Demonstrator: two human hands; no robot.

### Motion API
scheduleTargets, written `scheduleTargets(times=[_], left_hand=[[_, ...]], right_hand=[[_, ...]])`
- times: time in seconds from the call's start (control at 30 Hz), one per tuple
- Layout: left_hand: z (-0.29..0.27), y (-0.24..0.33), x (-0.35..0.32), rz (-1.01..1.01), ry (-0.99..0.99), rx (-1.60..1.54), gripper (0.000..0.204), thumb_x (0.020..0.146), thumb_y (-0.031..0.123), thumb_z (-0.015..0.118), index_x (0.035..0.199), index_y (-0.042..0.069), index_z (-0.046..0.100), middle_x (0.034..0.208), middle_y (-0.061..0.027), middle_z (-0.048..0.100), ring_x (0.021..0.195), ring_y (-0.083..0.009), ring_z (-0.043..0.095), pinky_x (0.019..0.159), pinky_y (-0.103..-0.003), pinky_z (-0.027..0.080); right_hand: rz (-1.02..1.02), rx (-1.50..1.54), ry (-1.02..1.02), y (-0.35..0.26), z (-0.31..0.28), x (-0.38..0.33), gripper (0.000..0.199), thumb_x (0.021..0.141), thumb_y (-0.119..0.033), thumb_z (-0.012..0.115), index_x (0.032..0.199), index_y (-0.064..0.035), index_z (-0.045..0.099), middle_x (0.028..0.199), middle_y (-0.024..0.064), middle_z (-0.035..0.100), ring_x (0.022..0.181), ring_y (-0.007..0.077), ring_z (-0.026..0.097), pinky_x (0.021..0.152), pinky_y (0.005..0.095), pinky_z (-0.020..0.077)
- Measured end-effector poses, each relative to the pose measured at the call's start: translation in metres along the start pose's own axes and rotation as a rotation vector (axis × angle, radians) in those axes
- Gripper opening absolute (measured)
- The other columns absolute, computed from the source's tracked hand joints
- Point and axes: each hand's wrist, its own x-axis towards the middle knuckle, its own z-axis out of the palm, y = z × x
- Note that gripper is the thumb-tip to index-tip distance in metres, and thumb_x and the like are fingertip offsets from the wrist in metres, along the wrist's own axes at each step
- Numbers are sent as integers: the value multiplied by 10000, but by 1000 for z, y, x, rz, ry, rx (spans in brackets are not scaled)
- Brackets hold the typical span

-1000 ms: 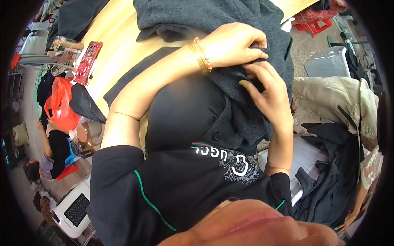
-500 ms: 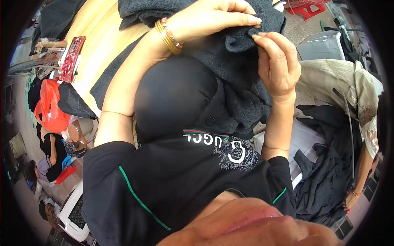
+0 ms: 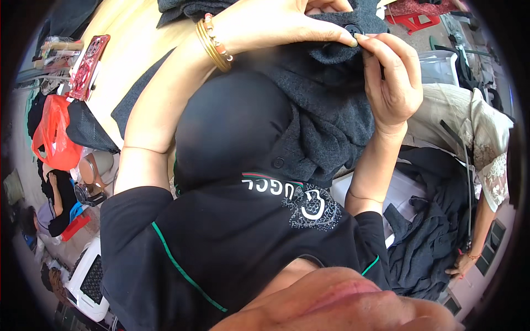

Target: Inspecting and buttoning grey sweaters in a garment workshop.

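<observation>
At the table's (image 3: 130,47) edge, a dark grey garment (image 3: 331,113) lies bunched against the person's front, its upper part raised between both hands. The left hand (image 3: 309,25) grips the cloth beside a dark round button (image 3: 351,30). The right hand (image 3: 393,71) is closed in a pinch just by the button's rim; what its fingertips hold is too small to tell. A red phone (image 3: 88,67) rests on the table, left of the garment.
</observation>
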Motion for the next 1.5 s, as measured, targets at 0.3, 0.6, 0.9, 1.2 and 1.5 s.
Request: scheduleTargets(times=[0.3, 0.6, 0.9, 1.2, 1.5], left_hand=[[-9, 2, -13, 414, 135, 468, 286, 801, 89, 764, 1030, -43, 655, 819, -156, 681, 716, -226, 666, 677, -306, 532], [-7, -14, -16, 486, 249, 388, 254, 800, 61, 745, 1035, 6, 665, 814, -133, 671, 677, -224, 658, 631, -300, 533], [-8, -19, -16, 400, 231, 330, 212, 788, 36, 762, 982, 25, 677, 727, -66, 601, 585, -124, 558, 558, -256, 472], [-4, -25, -15, 514, 323, 388, 189, 772, 39, 772, 937, 20, 682, 788, -107, 661, 633, -223, 640, 585, -296, 509], [1, -22, -6, 639, 434, 705, 165, 779, 48, 736, 917, 35, 646, 808, -116, 634, 648, -285, 642, 588, -338, 526]], right_hand=[[321, 333, -274, 7, -3, 23, 361, 808, 3, 755, 1161, 5, 678, 1088, 85, 693, 841, 96, 642, 661, 198, 503], [655, 793, -485, 40, -2, 26, 360, 856, 69, 717, 1193, 70, 590, 1155, 111, 637, 955, 109, 661, 819, 215, 538], [663, 853, -434, 49, 6, 17, 286, 822, 132, 712, 1083, 66, 616, 1122, 104, 643, 959, 123, 665, 853, 214, 540], [588, 725, -328, 39, 15, 17, 248, 830, 115, 722, 1059, 73, 639, 1088, 100, 660, 930, 117, 669, 844, 221, 545], [521, 608, -175, 24, 20, 24, 228, 826, 23, 763, 1037, -8, 682, 895, 16, 683, 753, 25, 612, 660, 151, 468]])
